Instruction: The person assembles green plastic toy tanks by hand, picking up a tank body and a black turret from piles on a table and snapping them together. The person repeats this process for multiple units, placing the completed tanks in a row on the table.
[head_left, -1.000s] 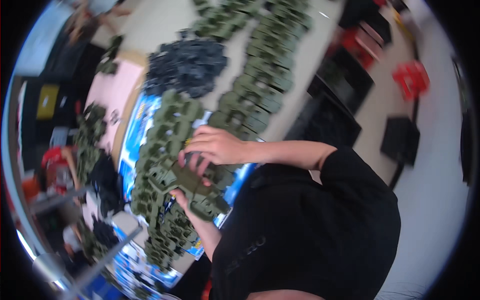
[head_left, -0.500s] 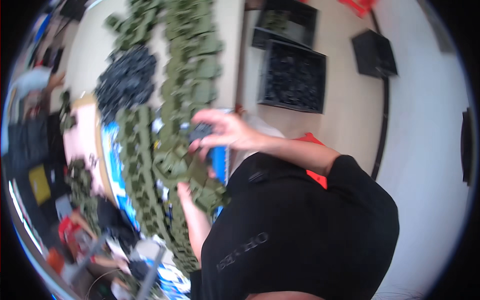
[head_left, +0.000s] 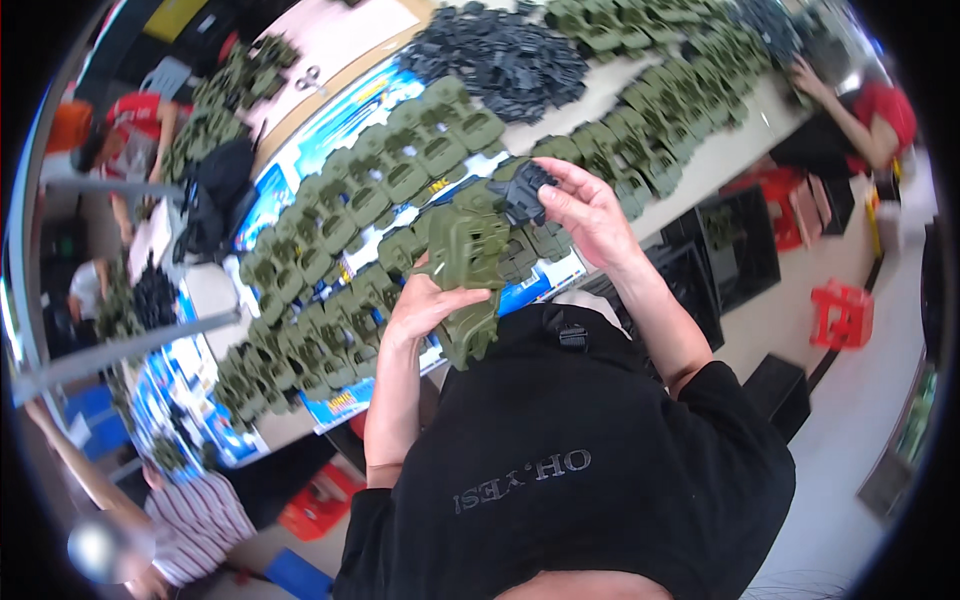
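My left hand (head_left: 425, 308) is closed around the lower side of an olive-green moulded plastic part (head_left: 468, 245), which is tilted over the table's near edge. Pinched between the thumb and fingers of my right hand (head_left: 595, 218) is a small dark grey plastic piece (head_left: 522, 194). That piece is at the upper right end of the green part; whether the two touch or are joined, I cannot tell. Rows of similar green parts (head_left: 400, 155) stand on the table just beyond my hands.
A heap of dark grey pieces (head_left: 500, 62) lies at the far side of the table. Black crates (head_left: 735, 250) and a red stool (head_left: 840, 315) stand on the floor to the right. Co-workers sit at the right end (head_left: 880, 120) and along the left (head_left: 195, 520).
My view has swung round, so the table now runs slantwise across it. The dark grey piece in my right hand is now close against the green part, which my left hand still holds.
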